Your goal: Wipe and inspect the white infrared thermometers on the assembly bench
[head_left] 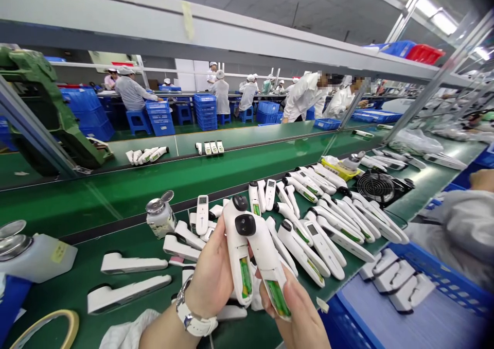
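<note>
Two white handheld thermometers with black tips and open battery bays showing green batteries are held up side by side over the green bench. My left hand [214,269] is closed around the left thermometer [234,241]. The right thermometer [266,254] overlaps it, and my right hand [295,308] grips its lower end. Many similar white thermometers [324,246] lie in rows on the bench behind and to the right. Two more [129,290] lie on their sides at the left.
A pump bottle [160,217] stands behind my left hand, a larger one [38,259] at far left near a tape roll [71,328]. A blue crate [440,266] is at lower right, beside a person's sleeve [455,225]. A fan [376,184] lies beyond the rows.
</note>
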`<state>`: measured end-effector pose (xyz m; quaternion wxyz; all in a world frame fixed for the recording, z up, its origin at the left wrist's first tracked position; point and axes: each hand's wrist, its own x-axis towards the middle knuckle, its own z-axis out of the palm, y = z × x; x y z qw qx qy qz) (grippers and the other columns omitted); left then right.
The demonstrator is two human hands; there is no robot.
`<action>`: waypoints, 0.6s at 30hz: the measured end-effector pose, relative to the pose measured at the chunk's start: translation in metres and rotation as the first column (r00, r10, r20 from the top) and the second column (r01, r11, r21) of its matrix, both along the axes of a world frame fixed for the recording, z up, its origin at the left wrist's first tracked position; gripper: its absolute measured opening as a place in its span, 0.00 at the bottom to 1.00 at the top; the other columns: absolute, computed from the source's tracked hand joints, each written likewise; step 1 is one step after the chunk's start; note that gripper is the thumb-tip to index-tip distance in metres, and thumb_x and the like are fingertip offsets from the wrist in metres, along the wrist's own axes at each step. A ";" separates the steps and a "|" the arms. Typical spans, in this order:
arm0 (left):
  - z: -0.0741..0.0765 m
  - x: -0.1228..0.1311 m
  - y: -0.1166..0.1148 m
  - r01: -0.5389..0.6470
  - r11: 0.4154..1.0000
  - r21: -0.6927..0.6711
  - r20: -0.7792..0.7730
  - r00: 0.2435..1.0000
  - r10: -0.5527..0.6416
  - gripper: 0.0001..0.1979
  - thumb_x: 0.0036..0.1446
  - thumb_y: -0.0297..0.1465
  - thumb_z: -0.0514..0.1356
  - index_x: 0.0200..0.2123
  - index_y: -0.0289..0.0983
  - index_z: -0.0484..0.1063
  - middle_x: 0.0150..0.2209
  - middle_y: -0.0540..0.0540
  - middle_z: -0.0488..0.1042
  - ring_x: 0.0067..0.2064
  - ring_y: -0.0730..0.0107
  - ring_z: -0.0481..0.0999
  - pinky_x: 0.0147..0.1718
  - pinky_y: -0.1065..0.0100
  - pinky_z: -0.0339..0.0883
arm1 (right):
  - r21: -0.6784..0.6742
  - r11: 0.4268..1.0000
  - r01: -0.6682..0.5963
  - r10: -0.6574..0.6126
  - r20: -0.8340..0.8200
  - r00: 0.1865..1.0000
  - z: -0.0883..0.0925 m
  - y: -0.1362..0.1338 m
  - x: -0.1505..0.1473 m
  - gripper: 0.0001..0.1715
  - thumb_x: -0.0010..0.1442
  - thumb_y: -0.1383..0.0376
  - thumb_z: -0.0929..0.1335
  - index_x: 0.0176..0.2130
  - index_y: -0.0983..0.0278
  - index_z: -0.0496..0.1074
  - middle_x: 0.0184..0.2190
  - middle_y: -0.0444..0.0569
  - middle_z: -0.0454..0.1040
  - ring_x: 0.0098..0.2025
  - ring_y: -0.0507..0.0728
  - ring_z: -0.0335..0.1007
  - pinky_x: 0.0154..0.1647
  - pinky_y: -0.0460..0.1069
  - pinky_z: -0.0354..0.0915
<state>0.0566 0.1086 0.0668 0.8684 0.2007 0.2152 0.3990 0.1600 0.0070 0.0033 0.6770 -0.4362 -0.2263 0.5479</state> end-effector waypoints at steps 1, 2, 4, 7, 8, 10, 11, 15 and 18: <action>-0.001 0.000 0.000 0.003 1.000 -0.017 0.005 1.000 -0.003 0.20 0.59 0.38 0.51 0.54 0.42 0.62 0.46 0.44 0.71 0.43 0.63 0.71 0.40 0.64 0.67 | 0.017 1.000 0.001 0.000 -0.019 1.000 0.000 0.000 -0.001 0.22 0.57 0.50 0.64 0.48 0.57 0.71 0.27 0.49 0.72 0.25 0.54 0.62 0.27 0.49 0.63; -0.001 -0.001 0.000 -0.002 1.000 -0.020 0.004 1.000 0.002 0.20 0.59 0.37 0.52 0.55 0.44 0.60 0.47 0.44 0.70 0.44 0.64 0.71 0.41 0.64 0.67 | 0.030 0.999 0.009 -0.008 -0.035 0.999 0.000 0.001 -0.001 0.22 0.58 0.49 0.63 0.45 0.57 0.72 0.26 0.50 0.71 0.25 0.56 0.63 0.27 0.50 0.64; -0.003 -0.002 -0.001 -0.022 1.000 0.003 -0.023 0.999 0.022 0.24 0.58 0.33 0.54 0.58 0.49 0.55 0.48 0.45 0.70 0.44 0.65 0.71 0.41 0.63 0.66 | 0.035 0.998 0.045 -0.043 -0.053 0.998 0.001 0.002 0.001 0.19 0.56 0.50 0.65 0.41 0.57 0.74 0.29 0.52 0.74 0.28 0.58 0.67 0.31 0.52 0.67; -0.004 -0.004 -0.002 0.002 0.998 0.062 -0.076 0.997 0.003 0.26 0.57 0.30 0.56 0.58 0.47 0.54 0.47 0.44 0.70 0.46 0.64 0.71 0.42 0.62 0.66 | 0.037 0.994 0.101 -0.099 -0.046 0.994 0.005 0.004 0.004 0.22 0.52 0.54 0.70 0.46 0.55 0.71 0.42 0.52 0.75 0.39 0.62 0.71 0.41 0.55 0.69; -0.003 -0.004 -0.003 0.019 0.997 0.080 -0.083 0.996 -0.012 0.26 0.56 0.29 0.57 0.57 0.45 0.56 0.47 0.44 0.69 0.47 0.63 0.70 0.43 0.62 0.66 | 0.034 0.994 0.102 -0.101 -0.041 0.994 0.006 0.004 0.004 0.26 0.51 0.55 0.71 0.49 0.55 0.69 0.46 0.51 0.74 0.43 0.63 0.71 0.43 0.56 0.68; -0.004 -0.004 -0.003 0.062 0.991 0.115 -0.091 0.995 -0.051 0.24 0.55 0.28 0.58 0.55 0.43 0.59 0.47 0.44 0.69 0.48 0.63 0.69 0.44 0.63 0.66 | 0.028 0.995 0.098 -0.097 -0.033 0.995 0.010 0.005 0.003 0.31 0.50 0.56 0.72 0.52 0.57 0.66 0.50 0.52 0.71 0.49 0.64 0.68 0.47 0.58 0.67; -0.004 -0.005 -0.003 0.080 0.988 0.128 -0.100 0.993 -0.068 0.23 0.55 0.28 0.58 0.54 0.42 0.60 0.47 0.44 0.69 0.48 0.63 0.69 0.45 0.63 0.66 | 0.030 0.995 0.094 -0.093 -0.031 0.995 0.012 0.006 0.002 0.31 0.50 0.56 0.72 0.53 0.58 0.66 0.51 0.53 0.70 0.51 0.65 0.67 0.48 0.58 0.66; -0.007 -0.004 -0.003 0.116 0.983 0.144 -0.165 0.982 -0.091 0.23 0.53 0.28 0.60 0.53 0.41 0.62 0.48 0.42 0.69 0.50 0.61 0.68 0.46 0.62 0.66 | 0.073 0.993 0.095 -0.093 -0.028 0.995 0.014 0.006 -0.002 0.32 0.50 0.56 0.72 0.53 0.57 0.65 0.53 0.53 0.68 0.54 0.64 0.64 0.53 0.58 0.62; -0.010 -0.002 -0.003 0.130 0.978 0.163 -0.191 0.977 -0.098 0.24 0.52 0.29 0.61 0.54 0.40 0.61 0.48 0.40 0.69 0.51 0.58 0.67 0.47 0.60 0.65 | 0.090 0.993 0.077 -0.073 -0.050 0.996 0.012 0.006 0.000 0.30 0.51 0.57 0.71 0.53 0.56 0.65 0.53 0.52 0.68 0.55 0.63 0.63 0.54 0.57 0.61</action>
